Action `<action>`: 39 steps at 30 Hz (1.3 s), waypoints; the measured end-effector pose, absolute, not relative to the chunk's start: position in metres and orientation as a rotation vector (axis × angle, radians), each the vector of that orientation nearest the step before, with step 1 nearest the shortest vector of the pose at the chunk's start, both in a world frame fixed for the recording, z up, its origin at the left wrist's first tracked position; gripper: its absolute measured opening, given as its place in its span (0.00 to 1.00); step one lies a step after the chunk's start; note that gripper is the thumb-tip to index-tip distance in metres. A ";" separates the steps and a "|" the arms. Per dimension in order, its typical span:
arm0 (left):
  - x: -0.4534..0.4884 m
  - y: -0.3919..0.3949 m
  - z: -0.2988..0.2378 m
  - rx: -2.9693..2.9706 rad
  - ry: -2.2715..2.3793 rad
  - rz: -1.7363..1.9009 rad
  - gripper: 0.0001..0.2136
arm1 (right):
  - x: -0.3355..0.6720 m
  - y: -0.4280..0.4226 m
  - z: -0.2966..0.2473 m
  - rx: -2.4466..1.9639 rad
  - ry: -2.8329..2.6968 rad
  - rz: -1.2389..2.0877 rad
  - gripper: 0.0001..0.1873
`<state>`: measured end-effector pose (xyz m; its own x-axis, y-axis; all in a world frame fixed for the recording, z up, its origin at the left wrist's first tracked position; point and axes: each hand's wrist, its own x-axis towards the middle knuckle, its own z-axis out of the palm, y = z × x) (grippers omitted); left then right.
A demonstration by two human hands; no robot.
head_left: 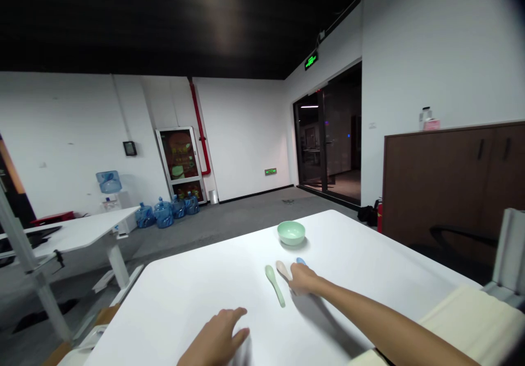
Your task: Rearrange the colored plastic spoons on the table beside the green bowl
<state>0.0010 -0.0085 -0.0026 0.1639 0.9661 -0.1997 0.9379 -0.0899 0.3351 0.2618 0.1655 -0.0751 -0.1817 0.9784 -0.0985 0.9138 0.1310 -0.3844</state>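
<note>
My right hand (302, 279) lies on the white table (197, 311), over the handles of a beige spoon (283, 269) and a blue spoon (301, 261). Its fingers hide most of the blue spoon. Just left of my hand, a pale green spoon (274, 284) lies apart from it. A pale green bowl (291, 232) stands beyond the spoons, with nothing visible inside. My left hand (215, 336) is at the table's near edge, fingers spread and holding nothing, slightly blurred.
A white desk (77, 234) stands to the left, with blue water jugs (164, 213) on the floor beyond. A brown cabinet (443, 180) fills the right side. A cream cloth (471, 322) lies at the table's near right corner.
</note>
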 end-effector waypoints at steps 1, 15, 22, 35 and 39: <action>0.000 -0.008 -0.003 2.064 1.808 0.105 0.26 | 0.268 0.166 -0.068 -1.901 -2.244 0.503 0.11; 0.004 -0.009 -0.003 2.070 1.808 0.070 0.26 | 0.405 0.184 -0.072 -2.264 -2.048 0.241 0.14; 0.003 -0.006 -0.005 2.079 1.802 0.097 0.25 | 0.410 0.188 -0.085 -2.254 -2.037 0.313 0.16; 0.003 -0.007 -0.004 2.069 1.809 0.118 0.26 | 0.385 0.154 -0.033 -1.958 -2.163 0.174 0.24; 0.003 -0.007 -0.004 2.077 1.819 0.122 0.26 | 0.371 0.132 -0.037 -1.669 -2.239 0.261 0.35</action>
